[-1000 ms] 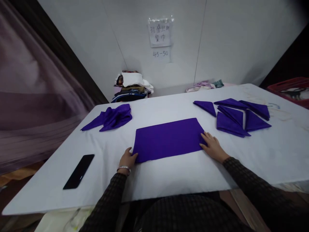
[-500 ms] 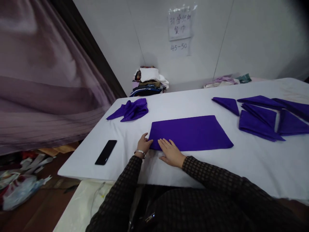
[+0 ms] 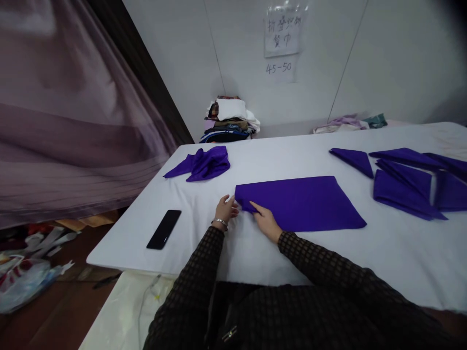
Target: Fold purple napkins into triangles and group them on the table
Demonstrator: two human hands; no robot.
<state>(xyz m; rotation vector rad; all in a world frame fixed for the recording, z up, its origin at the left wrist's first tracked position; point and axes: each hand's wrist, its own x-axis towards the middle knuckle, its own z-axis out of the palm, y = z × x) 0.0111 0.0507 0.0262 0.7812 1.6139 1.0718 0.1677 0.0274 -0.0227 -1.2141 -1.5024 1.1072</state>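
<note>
A purple cloth napkin (image 3: 302, 201), folded into a flat oblong, lies in front of me on the white-covered table. My right hand (image 3: 267, 222) is at its near edge toward the left. The index finger stretches over the cloth while the other fingers curl at the edge, and the near left corner there looks lifted. Just beside the napkin's left end is my left hand (image 3: 226, 209), a bracelet on its wrist. Its fingers are apart, with the tips close to the raised corner; whether they touch it is hard to see.
A crumpled purple napkin (image 3: 207, 163) lies at the back left, and a black phone (image 3: 164, 229) near the left edge. Several folded purple napkins (image 3: 401, 192) are on the right. Stacked clothes (image 3: 229, 121) stand by the wall, below a paper sign (image 3: 281, 36).
Both hands were lying at the napkin's near left corner, the right one flat. Now the right fingers have curled at the edge, the corner has risen, and the left hand has come off the cloth.
</note>
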